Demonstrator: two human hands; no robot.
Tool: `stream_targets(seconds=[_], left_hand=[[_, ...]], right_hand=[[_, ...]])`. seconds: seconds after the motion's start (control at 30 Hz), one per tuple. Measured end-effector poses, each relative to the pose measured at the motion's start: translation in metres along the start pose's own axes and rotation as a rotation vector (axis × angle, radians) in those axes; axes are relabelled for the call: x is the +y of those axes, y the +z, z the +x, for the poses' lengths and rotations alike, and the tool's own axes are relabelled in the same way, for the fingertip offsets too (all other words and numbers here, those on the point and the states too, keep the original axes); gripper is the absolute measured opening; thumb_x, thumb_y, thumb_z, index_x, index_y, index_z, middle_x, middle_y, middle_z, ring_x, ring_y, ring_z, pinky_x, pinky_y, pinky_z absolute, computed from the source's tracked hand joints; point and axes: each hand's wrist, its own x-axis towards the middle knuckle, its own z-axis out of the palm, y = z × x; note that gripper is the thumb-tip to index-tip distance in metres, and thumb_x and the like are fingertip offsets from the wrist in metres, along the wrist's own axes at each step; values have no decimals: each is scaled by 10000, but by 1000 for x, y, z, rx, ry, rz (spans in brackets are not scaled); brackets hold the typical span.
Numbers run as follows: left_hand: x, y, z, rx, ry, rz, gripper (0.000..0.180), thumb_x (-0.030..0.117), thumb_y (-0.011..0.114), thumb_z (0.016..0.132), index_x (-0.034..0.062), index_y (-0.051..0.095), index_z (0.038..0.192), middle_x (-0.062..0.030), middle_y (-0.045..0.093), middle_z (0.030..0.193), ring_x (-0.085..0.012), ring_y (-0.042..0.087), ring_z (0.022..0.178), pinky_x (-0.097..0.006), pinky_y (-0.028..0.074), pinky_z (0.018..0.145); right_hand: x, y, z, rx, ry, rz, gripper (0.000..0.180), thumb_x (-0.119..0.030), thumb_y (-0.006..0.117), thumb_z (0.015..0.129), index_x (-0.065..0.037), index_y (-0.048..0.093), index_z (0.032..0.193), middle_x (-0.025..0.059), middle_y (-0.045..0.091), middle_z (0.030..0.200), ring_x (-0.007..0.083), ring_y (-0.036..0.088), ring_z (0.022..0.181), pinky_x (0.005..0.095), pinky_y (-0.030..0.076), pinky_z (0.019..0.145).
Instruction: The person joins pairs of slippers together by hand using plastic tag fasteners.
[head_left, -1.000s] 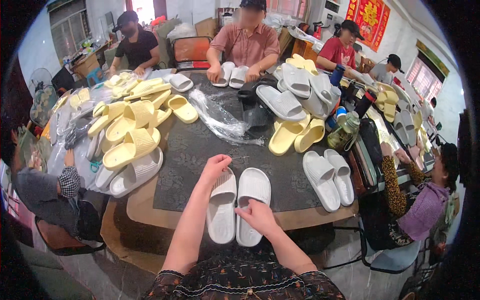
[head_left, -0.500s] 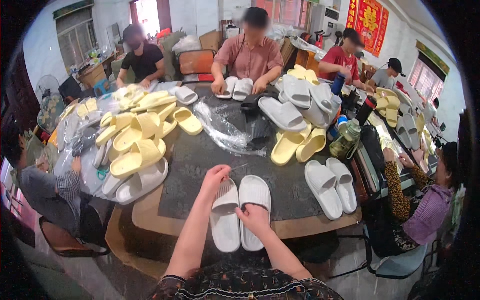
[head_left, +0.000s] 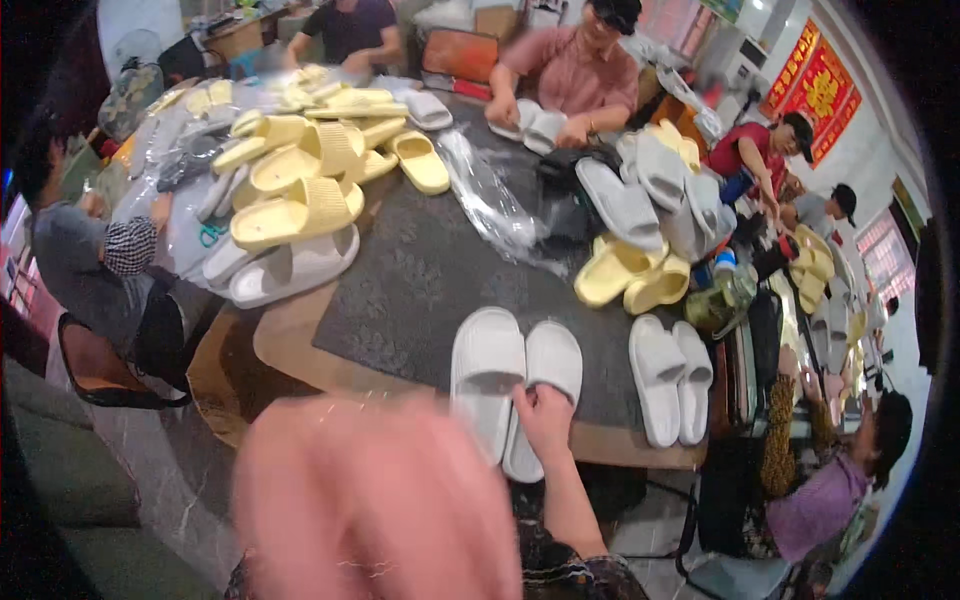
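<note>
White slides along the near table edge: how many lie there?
4. One pair sits under the right hand; a second pair lies just to its right. Others may be hidden farther back.

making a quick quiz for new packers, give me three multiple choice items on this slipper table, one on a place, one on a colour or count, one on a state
1. Where does the pair of white foam slide slippers under the person's right hand lie?
A. near table edge
B. on the floor
C. on a chair

2. What colour is the pair of foam slippers just beyond the second white pair?
A. black
B. pale yellow
C. red

3. What is the right hand doing?
A. hanging clear of the table
B. resting on the heel ends of the white pair
C. holding scissors

Answers:
1 A: the pair sits on the dark mat at the near edge of the table.
2 B: both are pale yellow.
3 B: the fingers lie on the heels. The left hand is a close blur, its grip unreadable.
</note>
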Motion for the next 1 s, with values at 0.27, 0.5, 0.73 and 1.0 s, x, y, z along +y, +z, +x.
stream_targets(seconds=[0.27,0.5,0.73,1.0], left_hand=[[3,7,-15,149,-4,64,299,176,613,853,81,501,593,-74,590,796,-211,558,715,-322,462,715],[-2,14,-21,242,23,139,285,170,610,848,92,491,601,-58,567,790,-198,540,709,-314,444,697],[-8,8,-25,307,75,204,272,164,607,842,104,481,609,-41,544,783,-186,522,703,-306,427,679],[-9,10,-28,405,159,301,259,157,603,836,117,469,618,-23,517,775,-172,502,695,-297,407,658]], right_hand=[[-16,11,2,-4,-31,40,410,-376,648,818,-28,532,637,136,560,587,333,552,554,434,426,543],[-13,9,2,10,-48,24,403,-356,660,815,-24,531,627,132,558,581,330,553,545,427,428,536],[-2,-41,-4,107,10,3,321,-254,673,792,14,544,670,176,560,634,321,550,589,414,424,561],[36,-161,38,437,168,-249,348,-223,669,784,54,493,667,162,526,602,254,491,555,376,397,562]])
